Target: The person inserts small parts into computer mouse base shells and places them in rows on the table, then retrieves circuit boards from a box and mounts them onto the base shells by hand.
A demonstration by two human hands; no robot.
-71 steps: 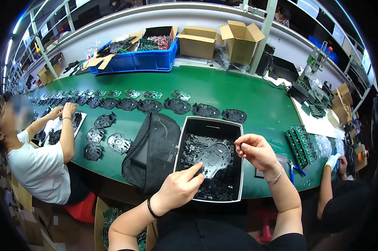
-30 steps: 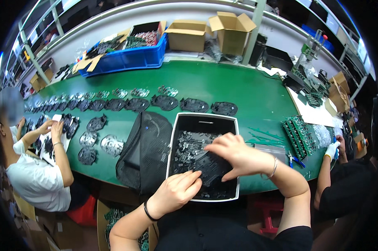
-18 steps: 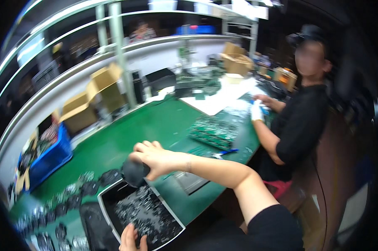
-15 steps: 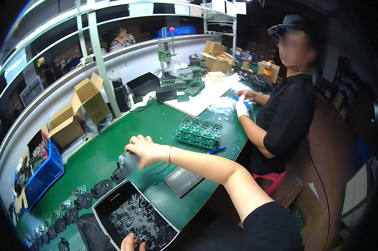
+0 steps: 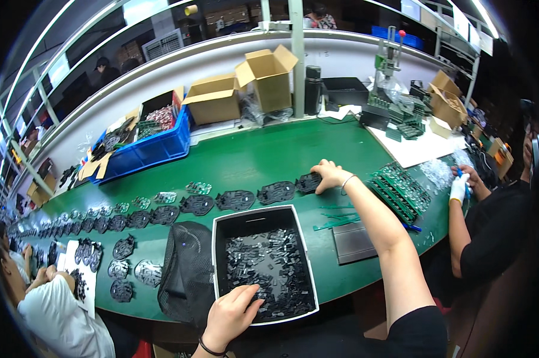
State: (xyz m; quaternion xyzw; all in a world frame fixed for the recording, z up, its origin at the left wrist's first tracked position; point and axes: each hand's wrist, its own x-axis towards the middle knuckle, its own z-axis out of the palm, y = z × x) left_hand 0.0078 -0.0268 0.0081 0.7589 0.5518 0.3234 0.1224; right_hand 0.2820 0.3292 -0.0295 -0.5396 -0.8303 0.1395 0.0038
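My right hand [image 5: 330, 176] reaches across the green bench, its fingers curled on the edge of a black plastic housing [image 5: 307, 183]. That housing lies at the right end of a long row of similar black housings [image 5: 235, 200]. My left hand [image 5: 234, 311] hangs over the near edge of a white-rimmed black bin [image 5: 259, 219]. Its thumb and fingers are drawn together; what they hold, if anything, is too small to make out. Many small black plastic pieces [image 5: 269, 256] lie scattered in the bin.
Left of the bin lies a black mesh bag [image 5: 186, 274]. Green circuit boards [image 5: 400, 191] are stacked at right, near a dark flat block [image 5: 356, 243]. A blue crate [image 5: 150, 150] and cardboard boxes [image 5: 213, 98] line the back. Co-workers sit left and stand right.
The view has swung left, bringing the long row of housings into sight. My right hand is now at the row's right end, and more of my left hand shows over the bin.
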